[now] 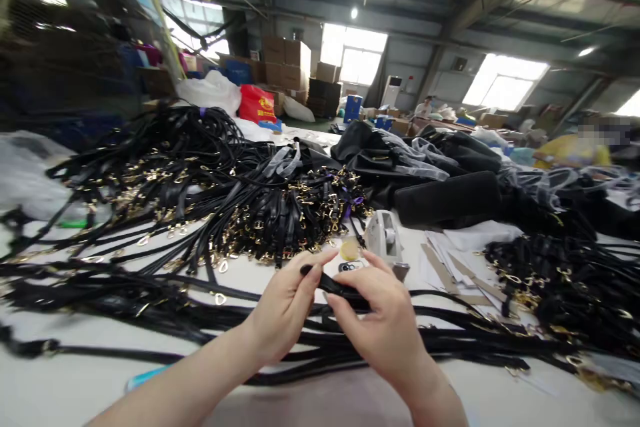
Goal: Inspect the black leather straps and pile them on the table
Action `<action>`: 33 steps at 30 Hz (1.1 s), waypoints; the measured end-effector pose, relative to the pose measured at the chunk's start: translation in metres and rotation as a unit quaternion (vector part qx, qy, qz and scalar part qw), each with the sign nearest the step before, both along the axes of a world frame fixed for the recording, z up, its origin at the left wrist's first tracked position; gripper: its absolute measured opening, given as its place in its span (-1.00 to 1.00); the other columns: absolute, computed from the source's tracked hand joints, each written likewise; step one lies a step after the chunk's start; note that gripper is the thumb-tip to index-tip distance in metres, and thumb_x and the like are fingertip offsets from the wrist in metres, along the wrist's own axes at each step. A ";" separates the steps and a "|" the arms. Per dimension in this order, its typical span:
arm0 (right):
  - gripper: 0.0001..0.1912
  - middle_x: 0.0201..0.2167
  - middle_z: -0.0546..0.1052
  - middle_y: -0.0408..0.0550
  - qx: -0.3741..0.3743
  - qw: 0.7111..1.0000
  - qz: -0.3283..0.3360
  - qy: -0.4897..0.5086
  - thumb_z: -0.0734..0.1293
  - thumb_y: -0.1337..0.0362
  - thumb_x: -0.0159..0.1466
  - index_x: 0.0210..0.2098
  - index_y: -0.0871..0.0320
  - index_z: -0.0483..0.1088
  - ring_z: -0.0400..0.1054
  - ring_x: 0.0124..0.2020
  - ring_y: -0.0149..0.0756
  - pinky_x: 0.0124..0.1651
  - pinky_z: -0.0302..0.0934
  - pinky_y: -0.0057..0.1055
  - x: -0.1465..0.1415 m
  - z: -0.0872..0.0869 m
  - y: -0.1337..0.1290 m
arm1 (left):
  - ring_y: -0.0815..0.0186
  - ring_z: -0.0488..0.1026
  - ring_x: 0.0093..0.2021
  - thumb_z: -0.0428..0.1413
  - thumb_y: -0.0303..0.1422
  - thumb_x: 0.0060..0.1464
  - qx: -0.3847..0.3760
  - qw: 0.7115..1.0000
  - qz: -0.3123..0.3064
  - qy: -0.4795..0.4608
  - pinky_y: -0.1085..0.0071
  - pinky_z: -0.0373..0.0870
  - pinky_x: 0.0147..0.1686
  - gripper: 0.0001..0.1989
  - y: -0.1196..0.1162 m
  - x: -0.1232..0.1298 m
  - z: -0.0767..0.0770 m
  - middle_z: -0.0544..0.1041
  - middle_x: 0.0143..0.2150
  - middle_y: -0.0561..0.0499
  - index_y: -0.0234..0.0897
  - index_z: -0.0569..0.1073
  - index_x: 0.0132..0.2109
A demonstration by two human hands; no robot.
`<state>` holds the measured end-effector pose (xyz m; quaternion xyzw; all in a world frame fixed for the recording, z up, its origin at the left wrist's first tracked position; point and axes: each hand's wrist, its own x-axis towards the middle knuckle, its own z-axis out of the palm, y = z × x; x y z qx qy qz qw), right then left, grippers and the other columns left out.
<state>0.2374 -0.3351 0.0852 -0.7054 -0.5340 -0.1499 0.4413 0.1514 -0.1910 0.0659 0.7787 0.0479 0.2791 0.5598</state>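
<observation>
Both hands are raised over the middle of the table with a short stretch of black strap [345, 290] between them. My left hand [285, 303] pinches its left end between thumb and fingertips. My right hand [387, 317] has thumb and fingers closed round the other part, hiding some of it. Below them, long black straps [310, 370] with gold-coloured clasps run sideways across the white table [165, 340]. Just beyond the fingertips are a round yellowish roll [349, 251] and a white tape dispenser [384, 235].
Heaped black straps with gold hardware [290, 213] fill the left and centre. Another strap pile [590, 287] lies at right, beside papers [445, 267]. Black rolled material [447, 200] is behind. A light-blue object [145, 377] sits near my left forearm. Someone in yellow [573, 150] is at far right.
</observation>
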 end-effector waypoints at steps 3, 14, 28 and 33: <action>-0.89 -0.37 0.56 -0.22 0.023 0.999 -0.009 -0.027 0.38 0.36 0.26 -0.21 0.09 0.44 0.44 -0.36 -0.36 0.30 0.05 -0.16 0.001 0.002 -0.006 | 0.54 0.27 -0.60 -0.07 -0.03 0.31 -0.092 0.996 0.002 -0.017 0.57 0.25 -0.67 -0.51 0.008 0.000 0.004 0.44 -0.19 -0.05 -0.22 0.47 0.15; -0.80 -0.20 0.54 -0.08 -0.153 0.978 0.050 0.134 0.23 0.23 0.34 -0.06 0.07 0.35 0.46 -0.21 -0.21 -0.14 0.35 -0.31 0.008 -0.010 -0.011 | 0.38 0.43 -0.42 -0.13 -0.08 0.34 -0.003 0.999 -0.043 0.021 0.46 0.42 -0.41 -0.52 0.017 -0.002 0.014 0.54 -0.26 -0.08 -0.29 0.49 0.09; -0.53 -0.29 0.61 -0.08 -0.139 0.956 -0.022 0.256 0.24 -0.13 0.28 -0.33 0.09 0.58 0.50 -0.22 -0.13 -0.25 0.34 -0.48 0.035 0.007 -0.039 | 0.41 0.38 -0.40 0.18 -0.19 0.18 0.259 0.922 -0.201 0.206 0.54 0.26 -0.40 -0.77 0.065 -0.017 0.036 0.51 -0.37 0.05 -0.28 0.52 -0.19; -0.46 -0.60 0.48 -0.16 -0.196 0.965 -0.073 0.160 0.26 -0.14 0.26 -0.64 0.11 0.36 0.37 -0.55 -0.28 -0.51 0.19 -0.50 0.040 0.008 -0.038 | 0.44 0.36 -0.44 0.20 -0.22 0.16 0.113 0.940 -0.263 0.184 0.56 0.27 -0.44 -0.74 0.059 -0.018 0.034 0.47 -0.40 0.07 -0.31 0.50 -0.11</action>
